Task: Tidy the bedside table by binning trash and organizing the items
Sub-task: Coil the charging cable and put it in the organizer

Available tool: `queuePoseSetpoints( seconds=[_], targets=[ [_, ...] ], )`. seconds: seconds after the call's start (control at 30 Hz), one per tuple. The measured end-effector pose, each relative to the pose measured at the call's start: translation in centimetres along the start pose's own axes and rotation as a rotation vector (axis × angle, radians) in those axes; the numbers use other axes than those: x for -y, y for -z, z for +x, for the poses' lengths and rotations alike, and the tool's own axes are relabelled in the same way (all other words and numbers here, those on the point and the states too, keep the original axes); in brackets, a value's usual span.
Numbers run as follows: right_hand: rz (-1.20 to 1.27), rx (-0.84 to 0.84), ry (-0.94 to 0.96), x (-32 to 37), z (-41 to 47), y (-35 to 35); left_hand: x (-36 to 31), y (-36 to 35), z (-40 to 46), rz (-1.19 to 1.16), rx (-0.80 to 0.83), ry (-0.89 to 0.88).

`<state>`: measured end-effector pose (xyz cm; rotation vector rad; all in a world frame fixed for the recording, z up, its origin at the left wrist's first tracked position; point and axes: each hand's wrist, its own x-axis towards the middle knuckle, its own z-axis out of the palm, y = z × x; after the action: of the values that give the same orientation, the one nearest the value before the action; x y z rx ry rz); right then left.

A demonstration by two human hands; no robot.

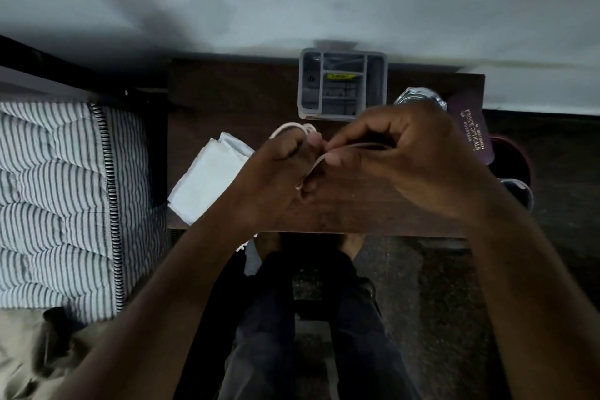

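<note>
Both hands meet over the middle of the dark wooden bedside table (227,88). My left hand (279,172) is closed around a coiled white cable (293,127), whose loops show above its knuckles. My right hand (406,156) pinches a strand of the same cable between thumb and forefinger, right beside the left thumb. A folded white cloth (207,178) lies on the table's left part, partly under my left wrist. A grey compartment organizer (342,84) stands at the back against the wall.
A crinkled clear glass or bottle (422,97) and a maroon spectacle case (470,130) sit at the table's right end. A dark round bin (509,166) stands on the floor to the right. A striped mattress (65,188) lies to the left. My legs are below the table's front edge.
</note>
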<state>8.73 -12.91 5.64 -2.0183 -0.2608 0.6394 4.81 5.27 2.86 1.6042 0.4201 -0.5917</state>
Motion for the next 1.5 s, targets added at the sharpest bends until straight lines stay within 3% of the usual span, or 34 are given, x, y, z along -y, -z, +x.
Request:
queuePoseSetpoints(
  seconds=[0.13, 0.23, 0.33, 0.4, 0.6, 0.7, 0.73, 0.83, 0.97, 1.1, 1.3, 1.5],
  targets=[
    [0.384, -0.141, 0.037, -1.2, 1.2, -1.0, -0.5, 0.1, -0.5, -0.359, 0.221, 0.083],
    [0.770, -0.180, -0.123, -1.3, 1.4, -3.4, -1.0, 0.1, -0.2, -0.725, 0.404, 0.085],
    [1.105, -0.106, -0.345, -1.2, 0.6, -5.5, -1.1, 0.2, 0.2, -0.923, 0.395, 0.097],
    [1.130, -0.140, -0.398, -1.4, 0.0, -6.1, -0.7, 0.2, 0.8, -0.935, 0.277, 0.106],
    [0.758, -0.308, -0.442, -2.4, 0.0, -6.8, 1.2, -1.7, 2.0, -0.757, -0.208, 0.201],
    [0.600, -0.393, -0.444, -2.7, 1.5, -6.1, 1.3, -3.0, 2.3, -0.541, -0.457, 0.243],
    [0.540, -0.385, -0.427, -2.7, 2.0, -5.8, 1.2, -3.4, 2.7, -0.614, -0.512, 0.284],
    [0.309, -0.302, -0.368, -2.9, 3.7, -4.8, 0.4, -3.9, 4.8, -1.001, -0.488, 0.387],
    [0.086, -0.400, -0.375, -3.7, 7.1, -3.4, 0.1, -5.3, 7.4, -1.007, -0.455, 0.486],
    [-0.145, -0.433, -0.339, -4.1, 10.3, -2.6, 0.7, -6.4, 9.1, -0.932, -0.467, 0.449],
    [-0.484, -0.319, -0.299, -3.8, 14.0, -2.5, 0.0, -4.6, 11.4, -1.354, -0.386, 0.580],
    [-0.576, -0.289, -0.357, -3.5, 15.3, -2.3, -0.2, -4.2, 11.6, -1.515, -0.245, 0.675]
  ],
)
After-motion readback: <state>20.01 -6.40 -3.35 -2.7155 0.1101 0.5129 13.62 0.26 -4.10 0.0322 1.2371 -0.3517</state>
